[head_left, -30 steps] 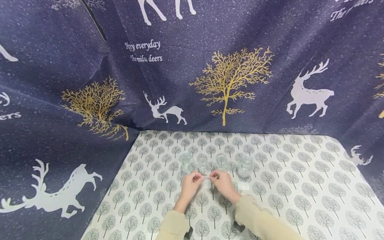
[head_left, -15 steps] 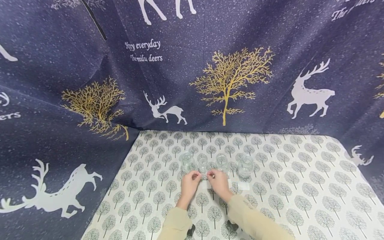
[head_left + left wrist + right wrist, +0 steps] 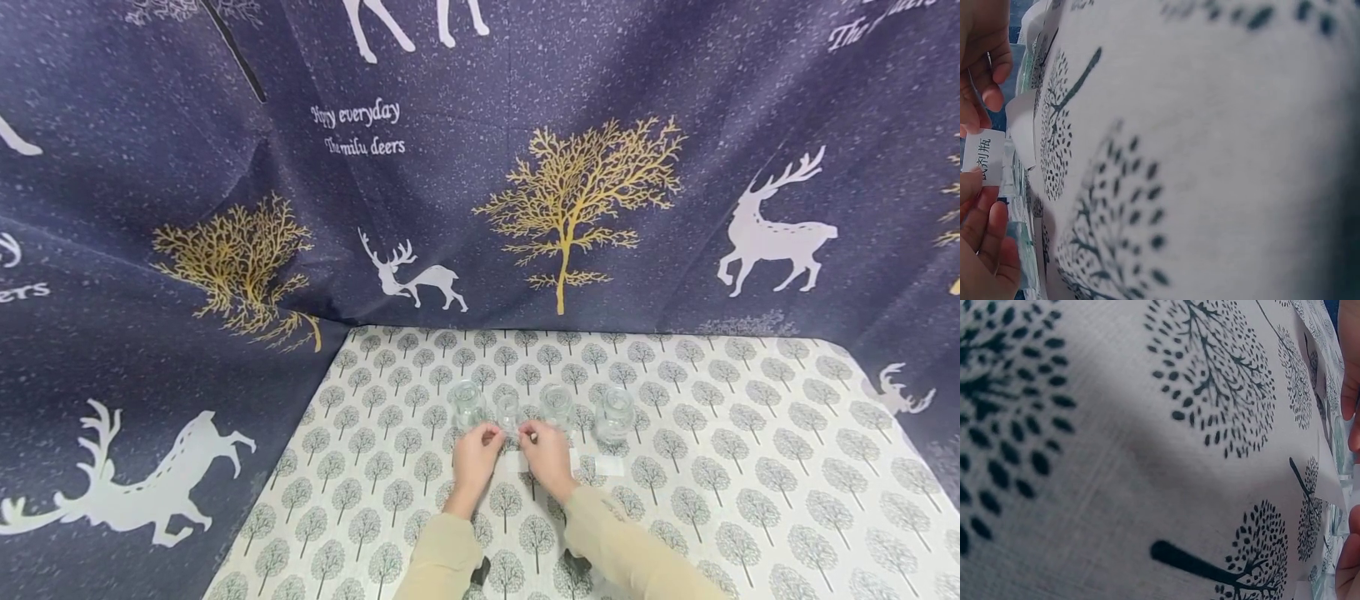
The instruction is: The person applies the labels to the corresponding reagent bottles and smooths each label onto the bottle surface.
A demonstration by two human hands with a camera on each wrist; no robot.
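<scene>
My left hand [image 3: 476, 458] and my right hand [image 3: 545, 454] face each other, their fingertips a short way apart. Between them, in the left wrist view, is a small white paper label [image 3: 990, 150] printed with dark Chinese characters. The left hand [image 3: 985, 234] pinches its lower end in that view and the right hand [image 3: 985, 59] its upper end. Just beyond the fingertips stands a small clear glass bottle [image 3: 507, 408]. At the right edge of the right wrist view, parts of both hands show, the right hand [image 3: 1350, 550] below.
A clear glass jar [image 3: 467, 404] stands left of the small bottle, with two more, a jar [image 3: 555, 402] and a wider jar [image 3: 615, 414], to its right. White paper slips lie nearer me, one slip [image 3: 516, 462] between my wrists and another slip [image 3: 609, 466] further right.
My right hand has moved a little left and closer to the left hand. The left hand has shifted only slightly. The jars stand where they were.
</scene>
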